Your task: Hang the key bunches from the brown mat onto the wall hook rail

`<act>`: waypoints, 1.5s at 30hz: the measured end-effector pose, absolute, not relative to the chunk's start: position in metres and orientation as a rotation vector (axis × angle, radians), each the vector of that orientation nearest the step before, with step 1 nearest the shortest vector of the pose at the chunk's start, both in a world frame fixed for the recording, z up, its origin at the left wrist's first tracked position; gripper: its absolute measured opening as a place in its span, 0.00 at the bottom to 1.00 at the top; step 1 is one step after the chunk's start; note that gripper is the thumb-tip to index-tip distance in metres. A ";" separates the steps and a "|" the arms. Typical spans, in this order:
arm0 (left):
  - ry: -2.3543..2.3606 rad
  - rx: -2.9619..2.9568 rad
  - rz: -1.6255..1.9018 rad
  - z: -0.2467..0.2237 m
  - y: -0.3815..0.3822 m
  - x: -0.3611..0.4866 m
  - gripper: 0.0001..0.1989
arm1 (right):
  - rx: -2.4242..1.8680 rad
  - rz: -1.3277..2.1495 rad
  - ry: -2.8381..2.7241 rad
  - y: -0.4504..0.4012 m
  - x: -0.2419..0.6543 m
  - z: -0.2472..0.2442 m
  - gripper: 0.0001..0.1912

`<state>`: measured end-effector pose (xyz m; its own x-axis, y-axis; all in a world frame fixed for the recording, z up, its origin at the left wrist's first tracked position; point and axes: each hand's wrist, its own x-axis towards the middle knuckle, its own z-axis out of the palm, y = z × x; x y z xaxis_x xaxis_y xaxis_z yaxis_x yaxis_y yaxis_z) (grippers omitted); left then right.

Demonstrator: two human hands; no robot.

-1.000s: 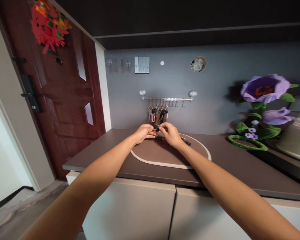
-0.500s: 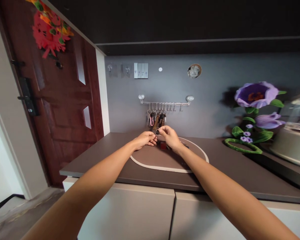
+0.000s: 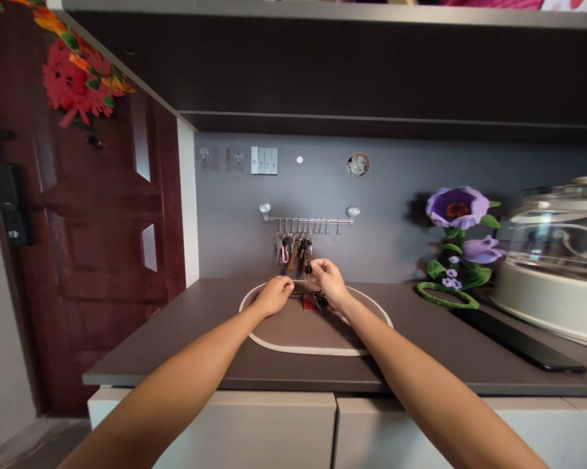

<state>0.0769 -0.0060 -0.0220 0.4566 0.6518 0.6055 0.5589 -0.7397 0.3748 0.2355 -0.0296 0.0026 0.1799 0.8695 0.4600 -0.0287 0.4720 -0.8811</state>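
Note:
My right hand [image 3: 328,279] pinches a key ring with dark keys [image 3: 307,268] hanging from it, just below the hook rail. My left hand [image 3: 275,296] is lower and to the left, over the mat, apart from those keys. Its fingers are curled in, and nothing shows between them. Several key bunches [image 3: 294,251], one with a pink loop, dangle from the clear hook rail [image 3: 307,220] on the back wall. Between my hands, a red tag [image 3: 308,302] and more dark keys [image 3: 320,299] lie on the brown, light-rimmed mat [image 3: 293,350].
To the right stand purple artificial flowers [image 3: 458,207], a black phone-like slab [image 3: 518,340] and a cream appliance with a clear lid [image 3: 557,286]. A dark shelf [image 3: 322,71] overhangs the counter [image 3: 176,345]. The red-brown door [image 3: 112,273] is at left.
My left hand has come away from the keys, down and left. My right hand keeps the key ring, now nearer the hanging bunches. The view has tilted up and turned right.

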 end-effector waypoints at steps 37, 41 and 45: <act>1.120 2.554 1.171 -0.028 0.003 0.078 0.09 | -0.939 0.714 -0.684 0.040 0.239 0.081 0.08; 1.125 2.552 1.179 -0.029 0.005 0.078 0.09 | -0.944 0.734 -0.733 0.041 0.241 0.073 0.07; 1.150 2.552 1.178 -0.029 0.006 0.078 0.09 | -0.922 0.759 -0.782 0.040 0.242 0.069 0.08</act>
<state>0.0779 0.0060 -0.0290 0.4137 0.6750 0.6109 0.5942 -0.7086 0.3805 0.2423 0.0401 0.0687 0.5004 0.8296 0.2479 -0.2230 0.4002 -0.8889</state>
